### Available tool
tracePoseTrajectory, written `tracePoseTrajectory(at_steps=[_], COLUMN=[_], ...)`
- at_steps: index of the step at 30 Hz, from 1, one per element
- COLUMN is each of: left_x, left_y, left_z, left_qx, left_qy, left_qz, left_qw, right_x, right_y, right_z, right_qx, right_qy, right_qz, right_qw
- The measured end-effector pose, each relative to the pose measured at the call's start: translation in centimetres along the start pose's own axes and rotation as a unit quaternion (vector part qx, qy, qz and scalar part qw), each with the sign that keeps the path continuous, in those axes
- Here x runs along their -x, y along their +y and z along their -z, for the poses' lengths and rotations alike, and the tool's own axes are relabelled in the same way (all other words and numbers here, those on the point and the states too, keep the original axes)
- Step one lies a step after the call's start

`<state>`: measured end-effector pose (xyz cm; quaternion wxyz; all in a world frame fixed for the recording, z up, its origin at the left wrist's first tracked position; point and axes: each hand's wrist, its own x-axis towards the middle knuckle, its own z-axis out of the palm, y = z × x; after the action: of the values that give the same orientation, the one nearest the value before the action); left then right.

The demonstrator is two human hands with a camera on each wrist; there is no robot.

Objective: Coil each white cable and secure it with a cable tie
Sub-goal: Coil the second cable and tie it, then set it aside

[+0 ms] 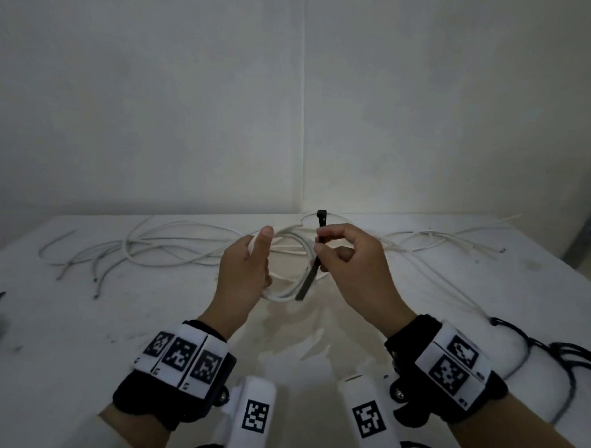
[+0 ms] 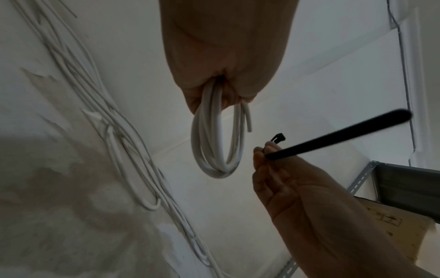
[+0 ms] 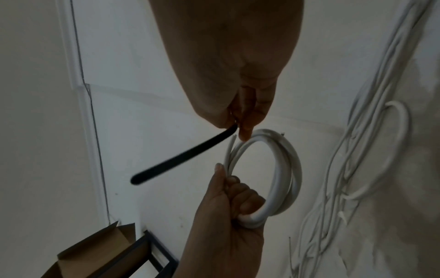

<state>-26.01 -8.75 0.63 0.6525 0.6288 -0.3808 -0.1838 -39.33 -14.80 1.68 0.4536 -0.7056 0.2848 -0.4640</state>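
Right now the left hand (image 1: 248, 272) clenches a coiled white cable (image 3: 283, 180) above the table (image 1: 80, 316), fingers wrapped round the loops at the coil's nine o'clock. The right hand (image 1: 353, 263), at three o'clock of the coil, pinches a black cable tie (image 1: 314, 258) near its head, tail hanging free. One cut end (image 2: 248, 120) sticks out loose; if the grasp slackens while threading, I judge the loops could spring apart. Loose white cables (image 1: 157, 248) lie at twelve o'clock.
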Motion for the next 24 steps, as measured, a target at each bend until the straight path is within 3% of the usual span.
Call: tracePoseTrajectory(at_steps=[5,9,20,24], left_x=[-0.6,-0.7,1.3,1.3], left_y=[-0.2,-0.4,0.1,-0.2], left_z=[1.2,1.4,-0.3,-0.3], left_qx=[-0.003,-0.001,-0.03,-0.042], left_qy=[0.023,0.041,0.022,0.018], left_qz=[-0.008,-0.018,-0.124,-0.123], left_qw=[1.0,0.999,0.992,0.991], right_x=[0.0,0.0,-0.8,-0.7], right_y=[-0.3,-0.2,-0.6,-0.5], right_z=[-1.8,-2.1,-2.0,-2.0], right_qx=[-0.016,0.007,0.031,-0.013], right_qy=[-0.055,-0.067,-0.025,-0.025], right_qz=[-0.004,-0.053,-0.122,-0.132], right_qw=[0.998,0.996,0.992,0.991])
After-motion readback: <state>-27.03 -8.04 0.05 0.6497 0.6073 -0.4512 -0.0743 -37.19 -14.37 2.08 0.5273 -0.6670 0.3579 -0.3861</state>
